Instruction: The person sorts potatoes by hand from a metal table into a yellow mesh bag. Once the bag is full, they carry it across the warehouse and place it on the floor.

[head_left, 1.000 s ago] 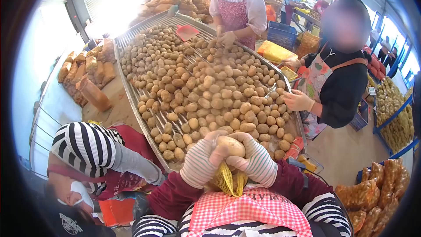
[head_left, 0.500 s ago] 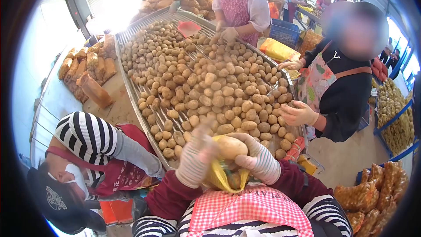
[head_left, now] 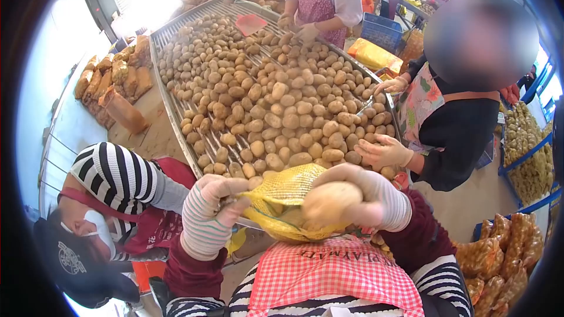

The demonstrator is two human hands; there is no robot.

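1. Potato (head_left: 331, 201), low and right of centre in the frame, sits clasped in the gloved right hand (head_left: 367, 195) at the mouth of a yellow mesh bag (head_left: 286, 199).
2. Left hand (head_left: 208, 211) pinches the bag's left edge.
3. Sorting table (head_left: 170, 111) heaped with potatoes fills the upper centre.

Yellow mesh bag (head_left: 288, 199), tan-brown potato (head_left: 331, 201), both hands' gloves pink-and-white striped with pale green bands (left hand (head_left: 207, 214), right hand (head_left: 367, 196)), red-white gingham apron (head_left: 335, 273), maroon sleeves, grey metal bench (head_left: 170, 111) heaped with brown potatoes, red scoop (head_left: 251, 23).
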